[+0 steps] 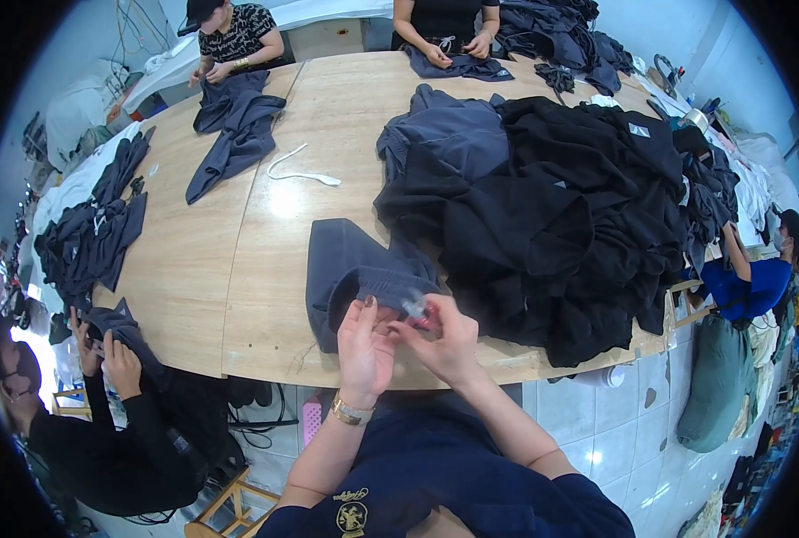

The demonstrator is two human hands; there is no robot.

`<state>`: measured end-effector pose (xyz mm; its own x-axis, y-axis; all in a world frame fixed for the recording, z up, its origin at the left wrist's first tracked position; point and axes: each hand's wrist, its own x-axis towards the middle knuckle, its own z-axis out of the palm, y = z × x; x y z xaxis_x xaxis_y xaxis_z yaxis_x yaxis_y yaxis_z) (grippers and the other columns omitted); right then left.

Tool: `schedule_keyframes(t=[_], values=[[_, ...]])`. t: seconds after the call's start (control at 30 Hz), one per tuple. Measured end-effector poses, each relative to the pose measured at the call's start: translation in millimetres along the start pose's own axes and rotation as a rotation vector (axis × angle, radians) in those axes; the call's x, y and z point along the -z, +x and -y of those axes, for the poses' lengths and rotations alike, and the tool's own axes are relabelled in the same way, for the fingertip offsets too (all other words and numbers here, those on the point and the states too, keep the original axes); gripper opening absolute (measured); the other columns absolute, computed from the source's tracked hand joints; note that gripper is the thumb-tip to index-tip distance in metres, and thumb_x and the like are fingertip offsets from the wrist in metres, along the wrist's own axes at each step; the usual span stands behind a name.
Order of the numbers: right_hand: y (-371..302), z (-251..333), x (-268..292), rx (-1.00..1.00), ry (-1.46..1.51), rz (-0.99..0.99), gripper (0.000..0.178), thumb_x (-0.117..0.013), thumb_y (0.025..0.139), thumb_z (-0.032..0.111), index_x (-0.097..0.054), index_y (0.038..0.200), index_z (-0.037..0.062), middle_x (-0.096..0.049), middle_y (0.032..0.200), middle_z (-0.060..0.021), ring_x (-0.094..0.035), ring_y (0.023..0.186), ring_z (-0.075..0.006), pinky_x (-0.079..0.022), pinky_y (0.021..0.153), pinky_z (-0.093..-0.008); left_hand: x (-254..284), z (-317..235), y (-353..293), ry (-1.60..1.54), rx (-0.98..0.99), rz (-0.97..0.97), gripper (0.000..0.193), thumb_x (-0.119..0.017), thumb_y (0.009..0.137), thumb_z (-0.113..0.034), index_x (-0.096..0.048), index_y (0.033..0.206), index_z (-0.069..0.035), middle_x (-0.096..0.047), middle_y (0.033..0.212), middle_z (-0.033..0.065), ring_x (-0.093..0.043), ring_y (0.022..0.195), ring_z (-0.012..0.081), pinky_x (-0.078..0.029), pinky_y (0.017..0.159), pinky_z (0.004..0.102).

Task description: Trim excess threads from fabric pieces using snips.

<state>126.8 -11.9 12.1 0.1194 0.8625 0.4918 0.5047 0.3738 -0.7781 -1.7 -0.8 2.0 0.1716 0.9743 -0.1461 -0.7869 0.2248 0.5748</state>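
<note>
Two hands are brought together at the near table edge: left hand (365,345), with a gold watch (352,412) at the wrist, and right hand (449,341). Left fingers are closed on the hem of a dark grey garment (350,264), which is spread flat on the wooden table (238,260) just beyond the grip, probably so the edge is kept taut and lifted. Right fingers are pinched together on a small tool with a reddish part (420,314), held against the cloth between the two hands; exactly what the tool is cannot be told, it is small and partly covered. The garment is touched by both hands and overlapped on its right by a large heap of black garments (561,215), piled just right of the grip, likely kept within reach. A second grey piece (444,134) is laid on top of that heap, farther from the hands. A white cord (301,172) is left on bare wood well beyond the grip. Well left of it, a grey garment (233,125) is handled by a person in a patterned shirt (233,36) across the table. A stack of grey pieces (90,233) is seen far to the left, and a person in black sleeves (103,430) is holding another grey piece just left of the grip. A person in blue (749,282) is seated far right, hands hidden.
</note>
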Motion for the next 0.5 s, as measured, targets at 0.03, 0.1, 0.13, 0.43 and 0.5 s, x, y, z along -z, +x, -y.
schedule_keyframes(t=[0.03, 0.1, 0.13, 0.43, 0.5], values=[[0.6, -4.9, -3.8, 0.149, -0.092, -0.009, 0.023, -0.07, 0.068, 0.009, -0.056, 0.086, 0.0044, -0.058, 0.067, -0.0048, -0.057, 0.052, -0.0171, -0.043, 0.047, -0.0262, 6.8, 1.1, -0.4, 0.001, 0.001, 0.001, 0.014, -0.046, 0.093, -0.017, -0.049, 0.1, -0.004, -0.06, 0.096, 0.0104, -0.059, 0.091, 0.0182, -0.05, 0.084, 0.0373], [-1.0, -7.9, -2.8, 0.265, -0.191, 0.048, 0.027, -0.071, 0.061, 0.007, -0.056, 0.084, 0.0051, -0.057, 0.065, -0.0052, -0.056, 0.051, -0.0178, -0.042, 0.046, -0.0275, 11.8, -1.1, -0.7, -0.146, 0.045, 0.145, 0.013, -0.047, 0.093, -0.017, -0.05, 0.097, -0.005, -0.059, 0.094, 0.0094, -0.058, 0.088, 0.017, -0.051, 0.084, 0.0364], [-1.7, -8.7, -1.9, 0.381, -0.292, 0.106, 0.032, -0.072, 0.054, 0.004, -0.057, 0.083, 0.0059, -0.057, 0.064, -0.0055, -0.055, 0.05, -0.0186, -0.041, 0.045, -0.0287, 10.6, -0.1, -1.0, -0.145, 0.043, 0.143, 0.013, -0.047, 0.093, -0.017, -0.05, 0.097, -0.005, -0.059, 0.094, 0.0094, -0.058, 0.088, 0.017, -0.051, 0.084, 0.0364], [-4.7, -11.3, -2.1, -0.18, 0.296, -0.063, 0.018, -0.067, 0.073, 0.006, -0.056, 0.087, 0.0033, -0.059, 0.066, -0.0087, -0.058, 0.052, -0.0191, -0.045, 0.049, -0.0262, -13.6, -6.4, -1.6, -0.136, 0.16, -0.138, 0.016, -0.047, 0.093, -0.02, -0.052, 0.099, -0.006, -0.059, 0.096, 0.0065, -0.056, 0.095, 0.0196, -0.047, 0.088, 0.0399], [0.1, -11.7, -6.0, -0.084, 0.188, -0.028, 0.019, -0.067, 0.073, 0.007, -0.056, 0.088, 0.0037, -0.059, 0.067, -0.0085, -0.059, 0.052, -0.0191, -0.045, 0.049, -0.0263, -0.9, -1.1, -0.3, -0.169, 0.204, -0.048, 0.018, -0.045, 0.094, -0.021, -0.054, 0.103, -0.008, -0.061, 0.101, 0.0038, -0.056, 0.098, 0.0157, -0.046, 0.086, 0.0359]])
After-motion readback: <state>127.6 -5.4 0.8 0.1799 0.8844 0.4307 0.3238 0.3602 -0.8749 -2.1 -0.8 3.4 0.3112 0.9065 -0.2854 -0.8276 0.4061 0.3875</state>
